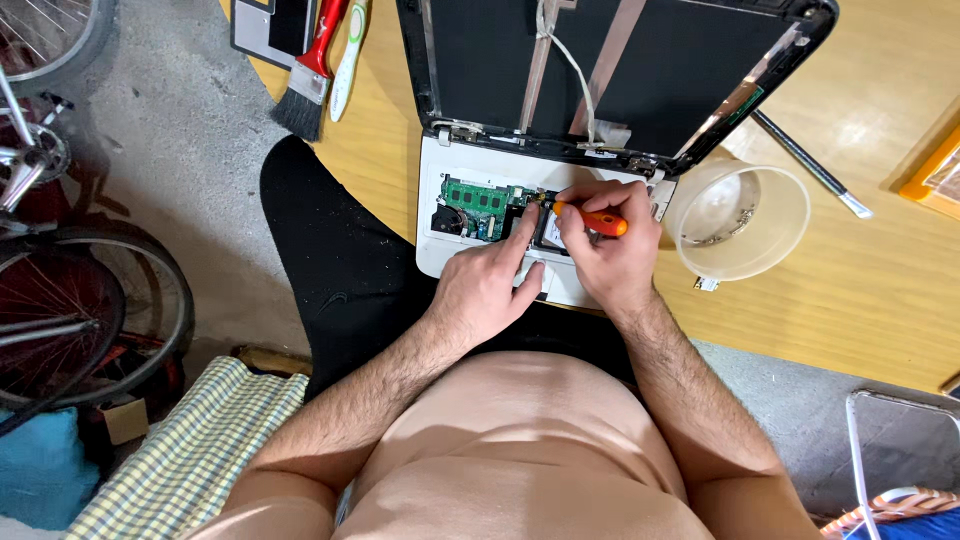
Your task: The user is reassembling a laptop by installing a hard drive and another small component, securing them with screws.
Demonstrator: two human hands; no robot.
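Right hand [610, 255] grips my orange-handled screwdriver [592, 219], tip down in the opened white laptop [470, 235] at the table's near edge, while my left hand [487, 288] rests spread open on its base.

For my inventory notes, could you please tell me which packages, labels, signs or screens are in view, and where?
Laptop screen panel: top centre on the wooden table, dark rectangle, bezel removed, unlit.
Small white label: on the table below the round translucent plastic tub, beside the right hand.
No packages or signs are clearly in view.
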